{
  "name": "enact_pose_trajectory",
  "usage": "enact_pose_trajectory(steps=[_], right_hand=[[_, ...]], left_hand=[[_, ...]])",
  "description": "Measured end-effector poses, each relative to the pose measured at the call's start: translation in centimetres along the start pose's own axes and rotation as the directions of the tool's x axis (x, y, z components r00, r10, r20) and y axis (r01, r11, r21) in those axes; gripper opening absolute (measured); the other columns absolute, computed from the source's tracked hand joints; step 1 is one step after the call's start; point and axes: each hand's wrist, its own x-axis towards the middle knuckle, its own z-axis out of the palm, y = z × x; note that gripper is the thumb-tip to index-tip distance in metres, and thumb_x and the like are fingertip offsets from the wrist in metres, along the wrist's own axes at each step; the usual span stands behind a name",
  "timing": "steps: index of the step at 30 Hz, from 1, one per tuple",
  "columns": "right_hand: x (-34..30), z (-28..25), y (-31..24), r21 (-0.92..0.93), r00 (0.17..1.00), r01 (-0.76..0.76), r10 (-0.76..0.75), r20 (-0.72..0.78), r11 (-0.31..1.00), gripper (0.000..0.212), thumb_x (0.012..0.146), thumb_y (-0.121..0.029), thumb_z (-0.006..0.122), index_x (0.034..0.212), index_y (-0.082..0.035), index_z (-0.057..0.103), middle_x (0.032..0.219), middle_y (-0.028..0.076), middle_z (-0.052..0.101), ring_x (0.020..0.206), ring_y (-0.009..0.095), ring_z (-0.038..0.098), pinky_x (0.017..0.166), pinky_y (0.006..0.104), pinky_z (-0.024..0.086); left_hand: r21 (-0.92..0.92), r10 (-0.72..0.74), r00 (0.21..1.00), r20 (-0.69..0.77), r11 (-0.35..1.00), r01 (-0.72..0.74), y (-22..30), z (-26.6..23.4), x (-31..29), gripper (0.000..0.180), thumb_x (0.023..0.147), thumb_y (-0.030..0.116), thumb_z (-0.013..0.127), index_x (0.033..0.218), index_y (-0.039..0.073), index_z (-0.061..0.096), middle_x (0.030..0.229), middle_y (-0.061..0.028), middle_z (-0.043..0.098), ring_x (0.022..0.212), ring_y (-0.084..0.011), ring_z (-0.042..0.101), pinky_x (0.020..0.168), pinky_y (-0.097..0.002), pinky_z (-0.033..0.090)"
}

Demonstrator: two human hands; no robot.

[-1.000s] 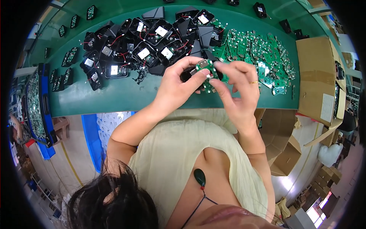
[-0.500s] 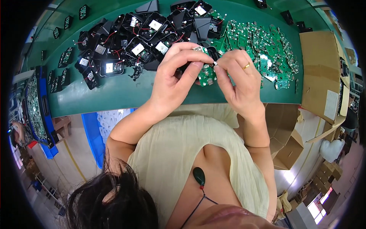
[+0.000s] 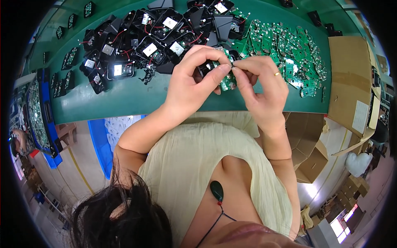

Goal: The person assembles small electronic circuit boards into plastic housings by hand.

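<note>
From my remote station I report as follows. At upper centre of the frame, the left hand (image 3: 195, 80) has its fingers curled around a green circuit board (image 3: 228, 84) and a dark casing (image 3: 235, 55) partly hidden by it. I judge this grip serves to steady the pair and leave the board's face exposed. The left thumb and forefinger meet at the board's edge.

The right hand (image 3: 264, 84) comes in from the right, thumb and forefinger drawn into a pinch beside the left fingertips. Whatever lies between them is too small for me to identify. Bringing the tips so near each other suggests fine handling at one spot.

On the green desk (image 3: 124, 105), a heap of black casings (image 3: 163, 43) fills the upper left to upper middle, several open side up with red leads showing. A pile of loose circuit boards (image 3: 269, 45) lies at upper right. I take this separation as keeping each kind within reach of one hand. Small black parts (image 3: 147, 75) sit below the casings. A cardboard box (image 3: 349, 74) stands at the right end.
</note>
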Motion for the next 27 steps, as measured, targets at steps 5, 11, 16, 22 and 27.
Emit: enact_pose_trajectory(steps=[5,11,16,22,27], right_hand=[[-0.7,0.8,0.6,-0.13,0.992,0.122,-0.126,-0.026,0.984,0.021,0.065,0.007,0.066,0.082,-0.001,0.057,0.074,0.008,0.055,0.06,0.018,0.055,0.047,0.0264,0.045],[-0.3,0.0,1.0,0.115,0.995,0.02,-0.031,0.092,0.993,0.018,0.066,0.009,0.062,0.078,-0.001,0.054,0.073,0.007,0.055,0.053,0.013,0.053,0.044,0.0227,0.044],[-0.2,0.3,0.8,0.038,0.983,0.151,-0.154,0.103,0.988,0.02,0.064,0.009,0.063,0.078,-0.001,0.053,0.071,0.007,0.055,0.055,0.017,0.054,0.046,0.0249,0.045],[-0.2,0.4,0.6,-0.063,0.97,0.232,-0.226,0.084,0.971,0.023,0.06,0.007,0.064,0.077,-0.002,0.053,0.07,0.007,0.054,0.059,0.023,0.055,0.051,0.0301,0.047],[-0.1,-0.1,0.5,-0.173,0.938,0.333,-0.307,0.163,0.927,0.026,0.058,0.005,0.065,0.081,-0.001,0.054,0.076,0.009,0.053,0.064,0.023,0.055,0.052,0.0307,0.047]], left_hand=[[-0.184,-0.261,0.957,0.129,0.942,0.282,0.4,-0.6,0.0,0.017,0.079,0.004,0.061,0.095,0.004,0.056,0.095,-0.0022,0.051,0.068,-0.005,0.053,0.05,-0.0174,0.047],[-0.001,-0.043,0.999,0.019,0.999,0.043,0.2,-0.3,-0.9,0.036,0.074,0.001,0.061,0.108,0.007,0.051,0.101,-0.0013,0.048,0.084,-0.0062,0.048,0.062,-0.0198,0.044],[0.202,0.075,0.997,-0.021,0.977,-0.07,-0.5,-0.5,-1.2,0.04,0.07,0.002,0.062,0.109,0.005,0.05,0.102,-0.0071,0.049,0.081,-0.0138,0.053,0.061,-0.0215,0.045],[0.414,0.207,0.978,0.009,0.89,-0.192,0.1,-0.5,-1.2,0.042,0.068,0.005,0.063,0.108,0.005,0.05,0.1,-0.0101,0.048,0.071,-0.0203,0.057,0.051,-0.0257,0.049],[0.488,0.211,0.977,0.018,0.851,-0.193,0.6,-0.3,-1.4,0.041,0.068,0.007,0.063,0.108,0.006,0.05,0.101,-0.0111,0.048,0.069,-0.0224,0.058,0.047,-0.0288,0.048]])
